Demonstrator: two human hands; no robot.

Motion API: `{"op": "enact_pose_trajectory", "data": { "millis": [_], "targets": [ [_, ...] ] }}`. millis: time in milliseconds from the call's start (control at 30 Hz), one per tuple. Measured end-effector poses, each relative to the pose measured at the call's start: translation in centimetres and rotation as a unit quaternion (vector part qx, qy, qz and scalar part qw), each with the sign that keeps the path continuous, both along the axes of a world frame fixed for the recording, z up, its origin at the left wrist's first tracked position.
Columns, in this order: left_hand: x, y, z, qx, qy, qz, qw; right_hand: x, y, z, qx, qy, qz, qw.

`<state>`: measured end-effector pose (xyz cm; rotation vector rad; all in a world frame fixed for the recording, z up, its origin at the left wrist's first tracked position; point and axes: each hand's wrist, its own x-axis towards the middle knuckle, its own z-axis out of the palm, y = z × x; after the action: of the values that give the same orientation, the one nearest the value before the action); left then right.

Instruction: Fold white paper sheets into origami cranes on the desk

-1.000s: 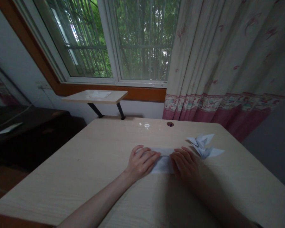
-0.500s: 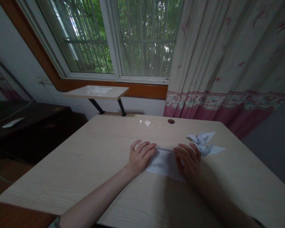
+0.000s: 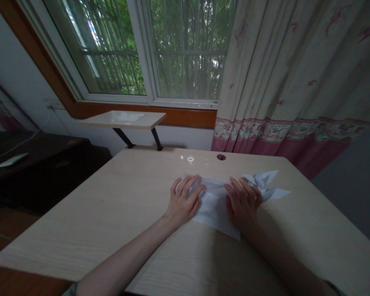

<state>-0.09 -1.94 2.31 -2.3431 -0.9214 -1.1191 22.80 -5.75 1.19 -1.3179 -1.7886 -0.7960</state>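
My left hand lies palm down, fingers extended and slightly spread, forearm bare and angled in from lower left. My right hand lies palm down just beside it, fingers extended forward, thumb tucked inward.

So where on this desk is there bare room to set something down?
The desk is bare from its left edge up to the left hand, and along the near edge below the sheet of paper. The far strip by the cable hole is free too. It is crowded by the right hand, where folded paper shapes lie.
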Motion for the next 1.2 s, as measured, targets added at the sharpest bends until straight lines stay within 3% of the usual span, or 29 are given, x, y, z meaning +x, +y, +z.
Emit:
{"op": "enact_pose_trajectory", "data": {
  "millis": [200,433,633,867,1200],
  "targets": [
    [0.2,1.0,-1.1,-0.076,0.067,-0.043,0.994,0.0,0.6,-0.7,-0.011,-0.012,-0.022,1.000],
    [0.2,1.4,-1.8,-0.185,0.152,-0.092,0.967,0.3,0.7,-0.9,-0.045,-0.052,-0.024,0.997],
    [-0.2,1.4,-2.2,-0.240,0.181,-0.095,0.949,0.3,0.7,-1.3,-0.087,-0.066,-0.002,0.994],
    [-0.3,1.3,-2.8,-0.226,0.187,-0.051,0.955,0.9,1.1,-2.9,-0.111,-0.081,0.042,0.990],
    [-0.3,0.6,-1.1,-0.206,0.191,-0.013,0.960,1.6,1.4,-3.7,-0.119,-0.064,0.035,0.990]
  ]
}}
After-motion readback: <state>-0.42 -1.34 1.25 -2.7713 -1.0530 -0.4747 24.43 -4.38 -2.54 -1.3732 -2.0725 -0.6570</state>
